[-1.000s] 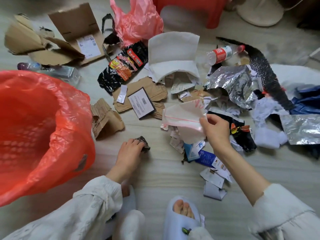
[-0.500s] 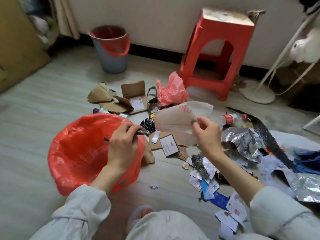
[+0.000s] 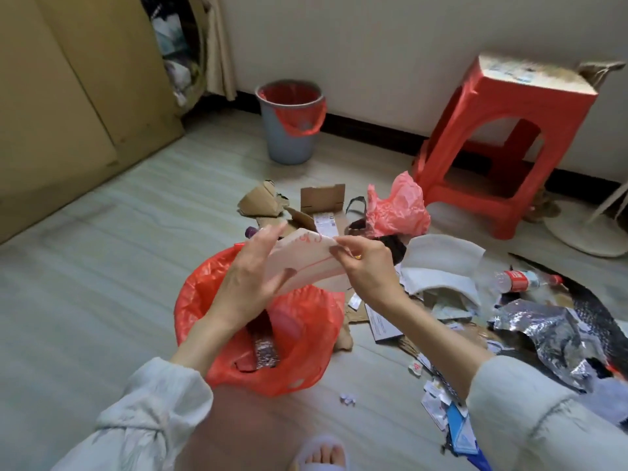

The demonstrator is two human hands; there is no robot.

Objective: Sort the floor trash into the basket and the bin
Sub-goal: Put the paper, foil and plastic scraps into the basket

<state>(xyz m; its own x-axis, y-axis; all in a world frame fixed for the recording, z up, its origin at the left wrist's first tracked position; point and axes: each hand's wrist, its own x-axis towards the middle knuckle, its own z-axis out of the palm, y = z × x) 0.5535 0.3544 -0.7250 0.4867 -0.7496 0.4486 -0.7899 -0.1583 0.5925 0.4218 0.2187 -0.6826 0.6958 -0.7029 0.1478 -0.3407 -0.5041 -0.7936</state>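
Note:
Both my hands hold a translucent plastic bag (image 3: 307,258) with red print above the red-lined basket (image 3: 306,338). My right hand (image 3: 365,266) pinches its top right edge. My left hand (image 3: 251,277) touches its left side with fingers mostly straight, thumb against the sheet. Inside the basket lie foil and dark scraps. A grey bin (image 3: 289,137) with a red liner stands by the far wall. Trash covers the floor to the right: cardboard pieces (image 3: 321,198), a pink bag (image 3: 397,209), white foam sheet (image 3: 441,266), a plastic bottle (image 3: 520,280), crumpled foil (image 3: 543,334).
A red plastic stool (image 3: 503,141) stands at the back right. A brown cabinet (image 3: 61,107) fills the left side. A white fan base (image 3: 584,232) sits at the far right. Paper scraps (image 3: 438,396) lie near my right sleeve. My slippered foot (image 3: 321,453) shows at the bottom.
My left hand dropped the small dark scrap into the basket and came up to the plastic bag. My right hand carried the bag left, over the basket. The view tilted up.

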